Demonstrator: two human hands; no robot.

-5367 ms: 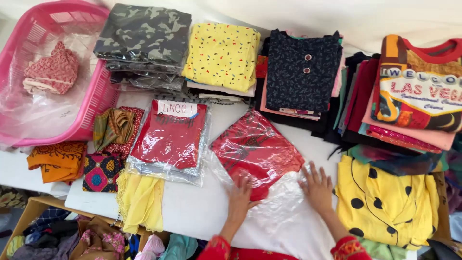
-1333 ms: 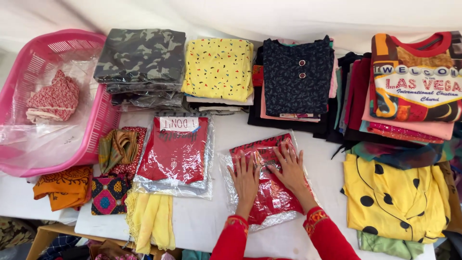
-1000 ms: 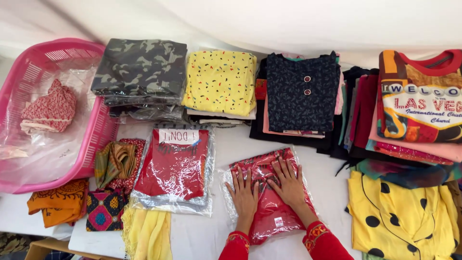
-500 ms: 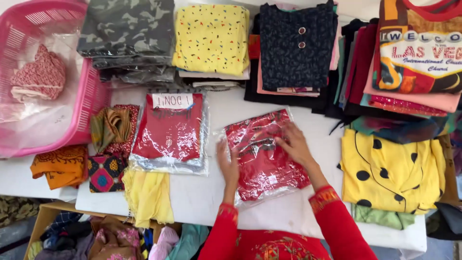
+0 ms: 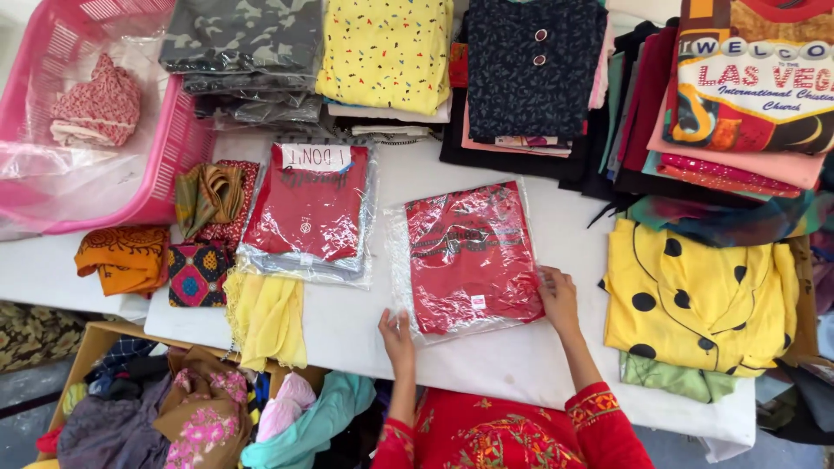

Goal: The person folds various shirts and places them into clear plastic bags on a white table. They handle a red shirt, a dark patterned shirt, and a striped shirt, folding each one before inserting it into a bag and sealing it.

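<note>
The red garment in a clear plastic bag [image 5: 469, 257] lay flat on the white desk [image 5: 512, 360], the left hand [image 5: 397, 334] with open fingers touching its lower left corner and the right hand [image 5: 559, 298] flat at its right edge, beside a bagged red stack [image 5: 309, 214] with a white rectangular label [image 5: 316, 157].

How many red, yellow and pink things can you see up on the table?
Red bagged shirts: 2, one under the hands, one on a pile
Yellow clothes: 3, dotted top, speckled shirt, scarf
Pink basket: 1
Total: 6
</note>
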